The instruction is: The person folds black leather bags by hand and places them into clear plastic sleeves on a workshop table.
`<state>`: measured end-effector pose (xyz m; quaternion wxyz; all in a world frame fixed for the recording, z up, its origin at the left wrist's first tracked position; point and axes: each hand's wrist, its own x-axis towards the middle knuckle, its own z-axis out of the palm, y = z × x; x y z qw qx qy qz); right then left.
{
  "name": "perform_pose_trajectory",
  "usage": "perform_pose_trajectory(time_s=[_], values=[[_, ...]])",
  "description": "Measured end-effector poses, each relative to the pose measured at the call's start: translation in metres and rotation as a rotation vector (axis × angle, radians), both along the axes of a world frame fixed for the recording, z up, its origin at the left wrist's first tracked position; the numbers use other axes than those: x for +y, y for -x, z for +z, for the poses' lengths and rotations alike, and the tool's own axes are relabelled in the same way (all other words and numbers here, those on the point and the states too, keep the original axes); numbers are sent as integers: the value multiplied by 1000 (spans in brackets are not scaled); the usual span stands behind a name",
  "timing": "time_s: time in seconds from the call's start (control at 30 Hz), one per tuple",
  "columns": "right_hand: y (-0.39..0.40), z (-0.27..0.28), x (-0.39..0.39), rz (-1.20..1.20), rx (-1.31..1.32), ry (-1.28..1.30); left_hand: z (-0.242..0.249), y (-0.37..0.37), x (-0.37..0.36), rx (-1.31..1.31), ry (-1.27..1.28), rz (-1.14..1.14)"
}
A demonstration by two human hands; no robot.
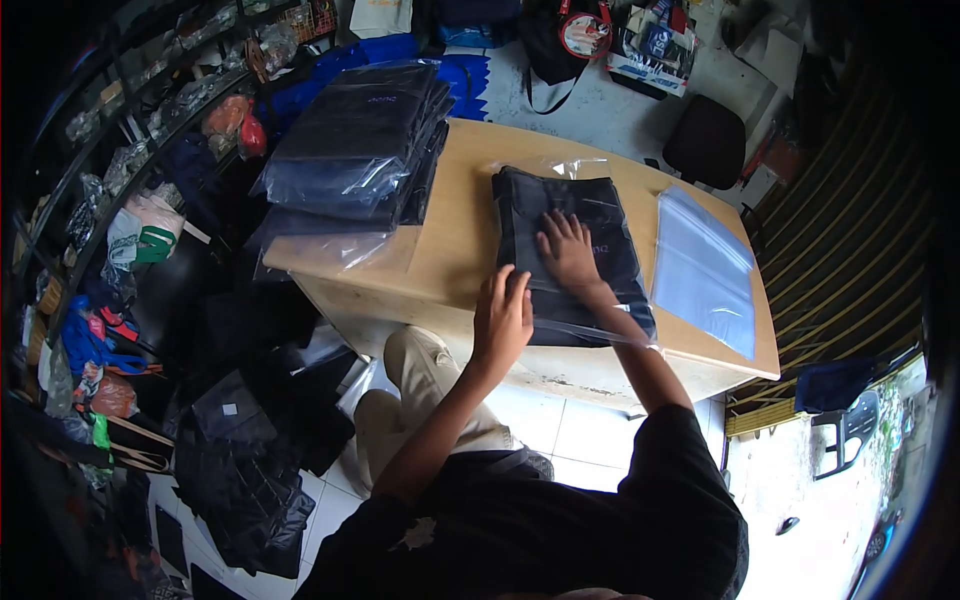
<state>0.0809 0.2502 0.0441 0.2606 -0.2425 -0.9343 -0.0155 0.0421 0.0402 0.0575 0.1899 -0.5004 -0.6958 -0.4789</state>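
A black folded item in a clear plastic bag (617,220) lies on the wooden table (460,190). My right hand (570,248) rests flat on top of it with the fingers spread. At its near left edge is my left hand (503,308), its fingers bent and apart, touching the side of the package. Left of it, a tall stack of black items in clear bags (345,130) stands on the table. On the right end lies a pile of flat clear plastic bags (705,270).
Shelves with many bagged goods (150,160) line the left side. Black bundles (245,470) lie on the floor at the lower left. Behind the table are a dark chair (705,140) and a black bag (552,50). A folding metal gate (850,270) stands at the right.
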Motion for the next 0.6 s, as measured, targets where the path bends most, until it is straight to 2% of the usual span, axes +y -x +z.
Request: perform_pose_trajectory(time_s=[0.07, 0.13, 0.2, 0.23, 0.27, 0.37, 0.43, 0.47, 0.53, 0.6], values=[[-27, 14, -50, 89, -69, 187, -3, 10, 2, -77, -28, 59], [-60, 30, -101, 131, -245, 116, -5, 19, -8, -58, -8, 148], [-85, 49, -142, 143, -389, 132, 3, 12, -25, -171, 34, 212], [-93, 40, -150, 136, -362, 65, -5, 9, -34, -228, 90, 201], [-98, 36, -155, 113, -360, 34, -14, 6, -45, -377, 187, 130], [-96, 26, -156, 60, -285, 3, -24, -1, -76, -309, 214, 181], [-86, 21, -155, 17, -252, 36, -16, -1, -96, -292, 452, 217], [-81, 15, -153, 23, -190, 19, -15, 1, -105, -292, 452, 235], [-65, 15, -145, -39, -254, 48, -11, 2, -117, -266, 393, 110], [-49, 5, -129, -33, -222, 25, -2, 2, -121, -250, 342, 80]])
